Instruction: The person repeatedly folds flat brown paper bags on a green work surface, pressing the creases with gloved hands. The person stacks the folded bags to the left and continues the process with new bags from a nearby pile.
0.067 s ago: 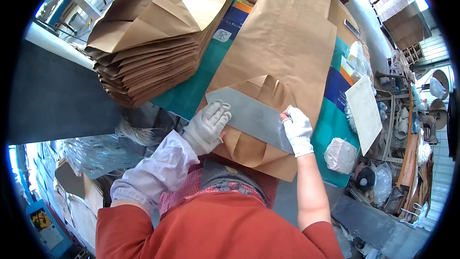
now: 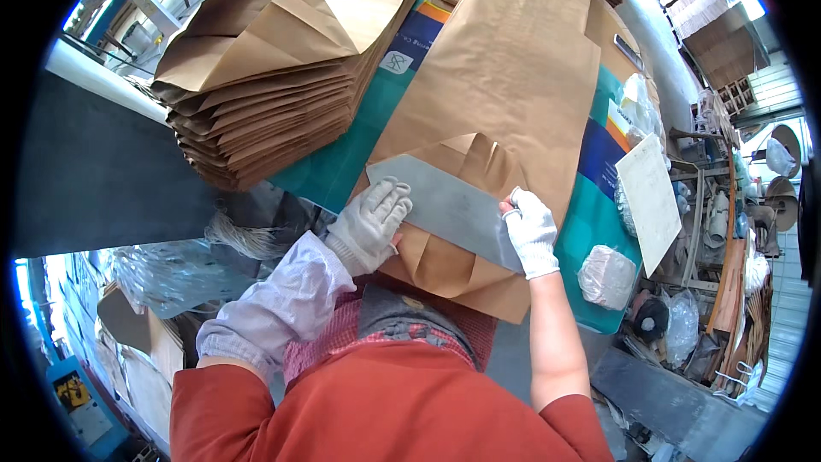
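A flat grey plate (image 2: 453, 212) lies slantwise across the opened, folded end of a brown paper bag (image 2: 505, 60). My left hand (image 2: 374, 221), in a white glove, rests flat on the plate's left end with its fingers stretched out. At the plate's right end my right hand (image 2: 530, 231) is closed on its edge; this glove leaves thumb and fingertip skin showing. Creased paper folds (image 2: 428, 265) of the bag end stick out on both sides of the plate. The part of the bag under the plate is hidden.
A tall stack of folded brown paper bags (image 2: 265, 111) stands at the left. Teal printed sheeting (image 2: 569, 248) covers the table beneath. On the right are a white wrapped bundle (image 2: 608, 277), a pale board (image 2: 650, 205) and a phone (image 2: 629, 52). A dark panel (image 2: 111, 171) borders the left.
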Available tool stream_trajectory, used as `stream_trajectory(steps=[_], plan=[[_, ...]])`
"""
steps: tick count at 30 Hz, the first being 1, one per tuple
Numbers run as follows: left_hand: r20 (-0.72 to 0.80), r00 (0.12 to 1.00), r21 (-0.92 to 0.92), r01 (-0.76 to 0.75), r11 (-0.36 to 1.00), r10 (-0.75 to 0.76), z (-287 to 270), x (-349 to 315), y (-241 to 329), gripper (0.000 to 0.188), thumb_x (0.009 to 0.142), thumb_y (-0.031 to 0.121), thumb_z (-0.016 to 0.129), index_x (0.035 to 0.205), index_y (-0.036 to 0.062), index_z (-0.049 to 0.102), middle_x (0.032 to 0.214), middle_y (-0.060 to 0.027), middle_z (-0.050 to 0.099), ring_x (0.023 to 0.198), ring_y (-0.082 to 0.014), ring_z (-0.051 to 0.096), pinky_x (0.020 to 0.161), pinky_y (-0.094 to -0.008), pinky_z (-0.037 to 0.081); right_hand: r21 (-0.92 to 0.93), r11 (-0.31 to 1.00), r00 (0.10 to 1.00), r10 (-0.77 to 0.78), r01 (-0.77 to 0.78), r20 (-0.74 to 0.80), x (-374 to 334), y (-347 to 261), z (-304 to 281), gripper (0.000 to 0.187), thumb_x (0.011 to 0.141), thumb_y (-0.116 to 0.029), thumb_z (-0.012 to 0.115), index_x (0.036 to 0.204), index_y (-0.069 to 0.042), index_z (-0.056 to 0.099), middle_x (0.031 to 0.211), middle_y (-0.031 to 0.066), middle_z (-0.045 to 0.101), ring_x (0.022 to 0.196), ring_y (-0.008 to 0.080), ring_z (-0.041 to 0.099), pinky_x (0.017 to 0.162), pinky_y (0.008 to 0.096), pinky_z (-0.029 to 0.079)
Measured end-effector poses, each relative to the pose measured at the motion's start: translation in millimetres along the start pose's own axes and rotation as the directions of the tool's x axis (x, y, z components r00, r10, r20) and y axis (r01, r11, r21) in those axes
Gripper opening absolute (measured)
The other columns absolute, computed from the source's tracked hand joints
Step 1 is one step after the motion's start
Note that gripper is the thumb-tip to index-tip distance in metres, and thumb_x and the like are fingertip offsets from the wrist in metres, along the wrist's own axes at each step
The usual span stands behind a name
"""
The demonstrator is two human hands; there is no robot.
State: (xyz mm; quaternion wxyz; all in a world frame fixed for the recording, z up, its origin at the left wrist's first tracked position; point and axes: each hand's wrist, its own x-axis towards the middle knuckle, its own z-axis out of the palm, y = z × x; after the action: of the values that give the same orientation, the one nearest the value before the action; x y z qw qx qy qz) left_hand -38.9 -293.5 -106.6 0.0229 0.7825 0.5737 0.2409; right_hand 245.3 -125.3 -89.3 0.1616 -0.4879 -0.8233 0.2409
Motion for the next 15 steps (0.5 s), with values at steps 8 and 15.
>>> stream_trajectory(steps=[8,15], plan=[[0.03,0.998,-0.03,0.049,0.998,-0.048,-3,-1,-1,0.066,0.067,0.012,0.079,0.128,-0.0047,0.061,0.142,-0.0203,0.058,0.139,-0.0401,0.049,0.11,-0.0476,0.047,-0.073,0.997,0.999,-0.04,0.04,0.002,4,-2,3,0.012,0.088,-0.021,0.073,0.092,-0.011,0.067,0.089,0.0141,0.069,0.082,0.0378,0.068,0.074,0.0484,0.054],[0.106,0.994,-0.028,0.014,1.0,-0.011,-7,5,1,0.065,0.073,0.008,0.072,0.134,-0.0075,0.057,0.142,-0.0271,0.056,0.139,-0.0469,0.047,0.117,-0.0534,0.04,-0.313,0.845,0.878,-0.474,0.432,-0.065,-23,-36,1,0.044,0.074,-0.03,0.079,0.11,-0.005,0.072,0.131,0.0177,0.066,0.123,0.0374,0.06,0.112,0.0545,0.044]])
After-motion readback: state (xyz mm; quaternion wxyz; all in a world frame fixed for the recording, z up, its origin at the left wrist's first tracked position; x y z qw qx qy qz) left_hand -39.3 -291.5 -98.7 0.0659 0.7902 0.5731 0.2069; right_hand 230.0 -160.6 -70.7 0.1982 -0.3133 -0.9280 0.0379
